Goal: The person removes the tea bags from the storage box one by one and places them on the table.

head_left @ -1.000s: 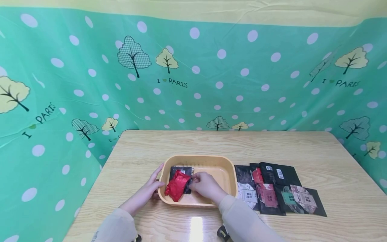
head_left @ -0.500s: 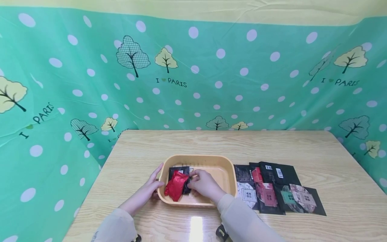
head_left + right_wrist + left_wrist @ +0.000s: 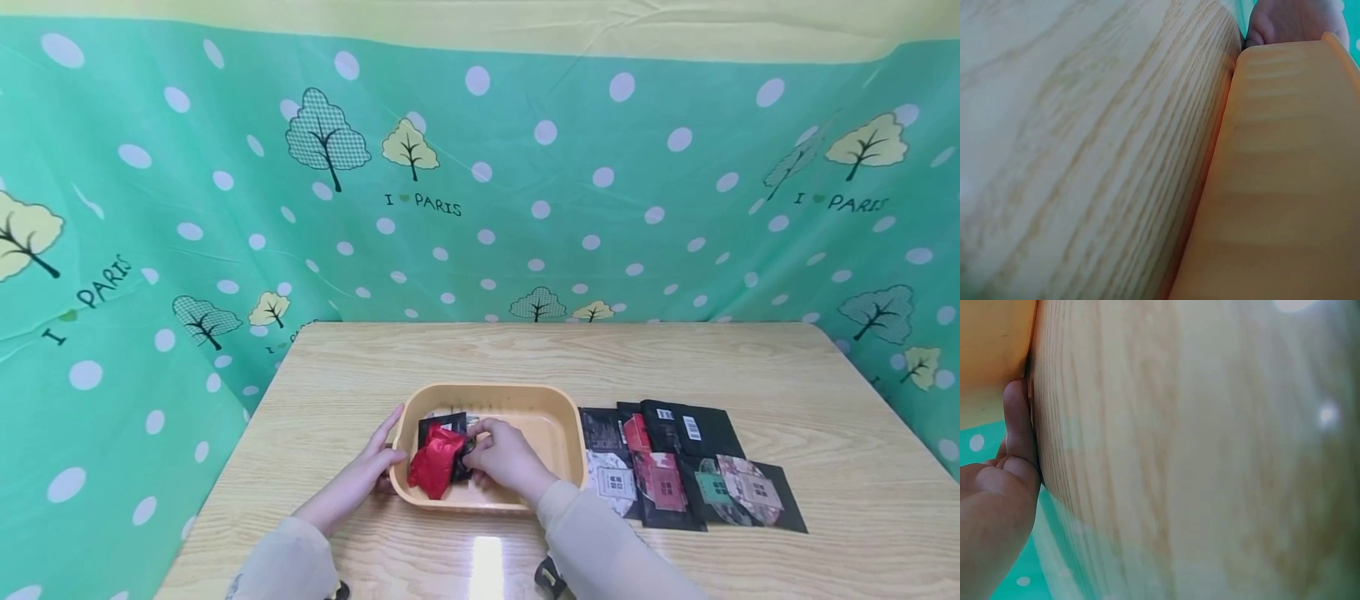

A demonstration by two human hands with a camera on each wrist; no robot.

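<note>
Black packet (image 3: 461,469) newly bunched; we judge handling underway. Right fingers (image 3: 482,428) pinch it, left fingers (image 3: 387,425) spread against tray (image 3: 551,429).

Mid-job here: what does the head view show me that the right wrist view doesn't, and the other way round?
Only the head view: the right hand holding a dark packet, the crumpled red packet inside the tray, and the packets spread on the table to the tray's right.

Only the right wrist view: faint bands across the tray's outer side, close up.

Both: the left hand at the tray's end, the tray itself, the wood-grain table and the green cloth.
</note>
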